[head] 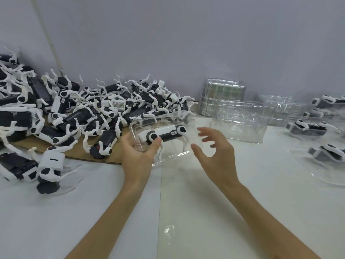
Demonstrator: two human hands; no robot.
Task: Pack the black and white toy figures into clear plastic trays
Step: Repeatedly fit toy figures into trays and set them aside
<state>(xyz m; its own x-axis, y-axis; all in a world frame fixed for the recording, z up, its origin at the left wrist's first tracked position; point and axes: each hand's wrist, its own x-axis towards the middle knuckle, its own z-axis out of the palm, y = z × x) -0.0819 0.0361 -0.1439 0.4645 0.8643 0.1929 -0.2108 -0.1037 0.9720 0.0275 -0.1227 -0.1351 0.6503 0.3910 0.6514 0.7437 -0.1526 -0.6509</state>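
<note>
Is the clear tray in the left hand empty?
No, a black and white toy figure lies inside the clear tray that the left hand holds.

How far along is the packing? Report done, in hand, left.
Done: a few packed trays lie at the right. In hand: the left hand grips a clear tray with one figure inside; the right hand hovers open beside it. Left: a big pile of figures at the left, with empty trays stacked by the wall.

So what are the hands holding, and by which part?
The left hand grips a clear plastic tray by its left end, a black and white toy figure inside it. The right hand, open beside the tray, holds nothing.
</note>
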